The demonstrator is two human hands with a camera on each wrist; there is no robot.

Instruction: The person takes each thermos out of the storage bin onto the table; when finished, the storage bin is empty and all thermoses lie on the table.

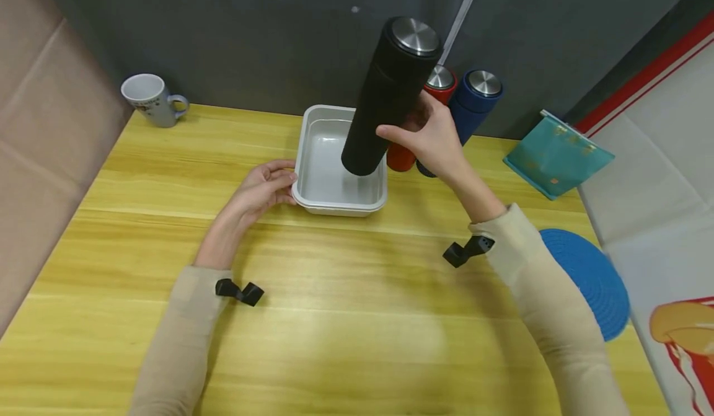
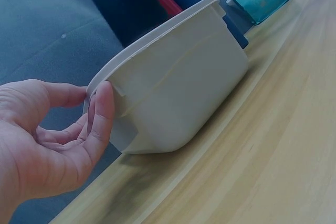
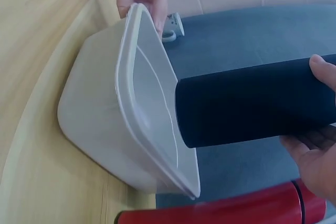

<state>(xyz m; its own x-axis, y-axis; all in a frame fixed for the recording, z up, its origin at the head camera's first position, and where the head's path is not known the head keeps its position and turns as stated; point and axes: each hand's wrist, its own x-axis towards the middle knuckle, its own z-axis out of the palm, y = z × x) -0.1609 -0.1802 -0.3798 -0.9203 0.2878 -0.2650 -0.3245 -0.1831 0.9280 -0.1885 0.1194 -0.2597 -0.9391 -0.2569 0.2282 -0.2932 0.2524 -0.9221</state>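
My right hand (image 1: 435, 134) grips a black thermos flask (image 1: 385, 87) with a steel-topped lid. The flask tilts over a white plastic bin (image 1: 340, 208), and its lower end hangs at about the height of the rim in the right wrist view. My left hand (image 1: 259, 188) pinches the bin's left edge between thumb and fingers, plain in the left wrist view. On the table the bin sits against the dark back panel. Just right of it stand a red flask (image 1: 401, 158) and a blue flask (image 1: 475, 103), partly hidden behind my right hand.
A grey mug (image 1: 158, 103) stands at the back left corner of the wooden table (image 1: 334, 317). To the right are a teal pouch (image 1: 558, 159) and a round blue mat (image 1: 591, 279), partly covered by my right sleeve. A dark panel (image 1: 251, 38) closes off the back.
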